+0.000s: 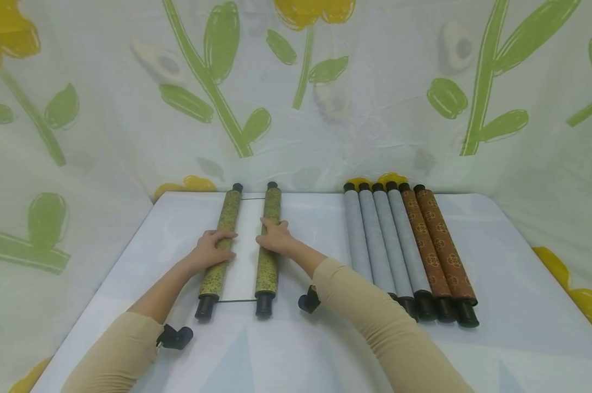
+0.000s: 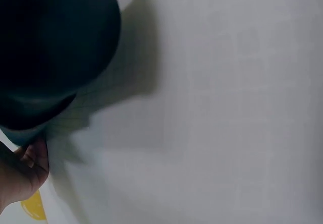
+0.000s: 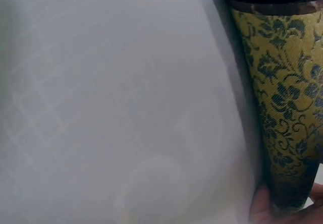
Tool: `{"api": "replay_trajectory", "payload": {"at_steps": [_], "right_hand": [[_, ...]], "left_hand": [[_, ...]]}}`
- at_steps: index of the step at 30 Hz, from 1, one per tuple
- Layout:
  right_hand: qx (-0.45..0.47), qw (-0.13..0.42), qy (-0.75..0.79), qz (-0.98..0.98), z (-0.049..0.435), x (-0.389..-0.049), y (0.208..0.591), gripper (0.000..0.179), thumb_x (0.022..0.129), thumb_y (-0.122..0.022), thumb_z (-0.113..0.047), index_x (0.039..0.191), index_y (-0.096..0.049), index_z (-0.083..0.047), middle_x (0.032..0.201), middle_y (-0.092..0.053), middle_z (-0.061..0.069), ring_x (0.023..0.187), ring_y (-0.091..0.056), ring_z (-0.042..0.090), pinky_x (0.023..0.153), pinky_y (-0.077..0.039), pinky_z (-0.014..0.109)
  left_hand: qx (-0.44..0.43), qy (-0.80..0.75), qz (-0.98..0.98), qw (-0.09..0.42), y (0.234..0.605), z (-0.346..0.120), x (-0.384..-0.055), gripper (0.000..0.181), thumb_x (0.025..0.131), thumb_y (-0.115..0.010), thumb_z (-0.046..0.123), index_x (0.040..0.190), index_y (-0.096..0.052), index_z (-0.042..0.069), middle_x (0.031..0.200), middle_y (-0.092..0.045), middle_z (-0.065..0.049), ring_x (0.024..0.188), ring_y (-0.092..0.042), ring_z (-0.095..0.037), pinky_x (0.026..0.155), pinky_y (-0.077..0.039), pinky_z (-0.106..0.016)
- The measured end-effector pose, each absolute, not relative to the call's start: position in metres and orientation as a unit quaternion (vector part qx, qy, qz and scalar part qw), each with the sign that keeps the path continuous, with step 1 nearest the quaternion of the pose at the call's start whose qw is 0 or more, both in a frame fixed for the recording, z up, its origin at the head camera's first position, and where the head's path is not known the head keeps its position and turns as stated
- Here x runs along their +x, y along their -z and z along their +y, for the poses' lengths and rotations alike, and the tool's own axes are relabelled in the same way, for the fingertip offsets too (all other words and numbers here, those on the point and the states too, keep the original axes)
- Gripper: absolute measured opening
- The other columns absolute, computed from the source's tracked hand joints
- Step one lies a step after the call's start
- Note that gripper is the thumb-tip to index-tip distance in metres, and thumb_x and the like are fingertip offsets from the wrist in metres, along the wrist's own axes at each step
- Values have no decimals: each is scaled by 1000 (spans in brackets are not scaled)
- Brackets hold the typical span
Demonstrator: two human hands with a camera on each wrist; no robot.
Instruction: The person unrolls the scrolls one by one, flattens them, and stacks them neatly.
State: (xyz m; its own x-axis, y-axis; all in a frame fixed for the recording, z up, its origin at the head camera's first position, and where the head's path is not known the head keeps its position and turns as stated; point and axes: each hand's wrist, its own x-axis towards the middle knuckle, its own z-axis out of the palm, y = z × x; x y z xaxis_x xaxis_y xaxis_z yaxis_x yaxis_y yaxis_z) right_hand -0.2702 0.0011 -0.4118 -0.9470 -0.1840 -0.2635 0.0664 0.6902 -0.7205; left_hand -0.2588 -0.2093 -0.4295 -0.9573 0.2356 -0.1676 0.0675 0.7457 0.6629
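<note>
A hanging scroll with yellow-green floral brocade lies partly unrolled on the table, its white sheet (image 1: 245, 273) showing between two rolls with black end knobs. My left hand (image 1: 208, 252) grips the left roll (image 1: 229, 212) around its middle, fingers over the top. On the right roll (image 1: 272, 203), my right hand (image 1: 276, 238) holds the middle between thumb and fingers. A dark knob (image 2: 50, 37) fills the left wrist view's upper corner. The right wrist view shows the patterned brocade (image 3: 287, 93) close up, with fingertips at its far end.
To the right, several grey rolled scrolls (image 1: 381, 240) lie side by side with two brown flower-patterned ones (image 1: 440, 240). They rest on a white table (image 1: 502, 262). A flower-printed curtain (image 1: 374, 109) hangs behind the table.
</note>
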Motion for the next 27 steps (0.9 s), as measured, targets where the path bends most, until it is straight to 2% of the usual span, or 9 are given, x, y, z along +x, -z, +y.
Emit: {"api": "replay_trajectory", "payload": {"at_steps": [3, 6, 11, 19, 22, 27], "right_hand": [[-35, 150, 378, 913, 2, -270, 413, 68, 87, -63, -36, 147, -33, -24, 141, -25, 27, 118, -45, 39, 93, -44, 49], [-44, 137, 359, 922, 3, -269, 415, 82, 78, -74, -45, 146, -33, -24, 136, -30, 26, 112, -48, 36, 89, -46, 46], [-36, 120, 352, 927, 5, -269, 416, 89, 72, -81, -40, 145, -33, -21, 134, -33, 25, 112, -48, 37, 87, -48, 46], [-20, 149, 391, 908, 18, -274, 411, 83, 77, -77, -19, 146, -31, -21, 138, -26, 27, 107, -51, 36, 84, -50, 44], [-24, 156, 392, 906, 18, -275, 408, 77, 80, -73, -18, 145, -34, -20, 140, -24, 27, 109, -51, 36, 86, -50, 44], [-30, 164, 388, 907, 14, -276, 407, 69, 82, -69, -21, 144, -38, -18, 143, -21, 29, 111, -49, 37, 87, -48, 45]], "left_hand": [[87, -327, 934, 112, 429, -209, -258, 68, 78, -75, 37, 135, -50, 12, 139, -24, -35, 129, -25, -52, 100, -28, -67], [85, -319, 938, 111, 429, -210, -257, 74, 74, -78, 41, 136, -49, 12, 138, -23, -36, 128, -26, -52, 99, -29, -66], [73, -318, 939, 112, 427, -210, -256, 77, 71, -80, 38, 136, -48, 13, 138, -22, -36, 126, -28, -51, 98, -33, -64], [75, -349, 927, 116, 423, -213, -257, 67, 74, -70, 11, 136, -45, 8, 130, -30, -30, 111, -43, -42, 89, -45, -54], [80, -349, 928, 102, 423, -216, -261, 65, 73, -67, 7, 135, -46, 6, 130, -32, -29, 112, -42, -43, 91, -44, -55], [68, -337, 934, 100, 426, -220, -265, 63, 76, -64, 8, 137, -44, 9, 131, -32, -29, 113, -42, -44, 91, -43, -56]]}}
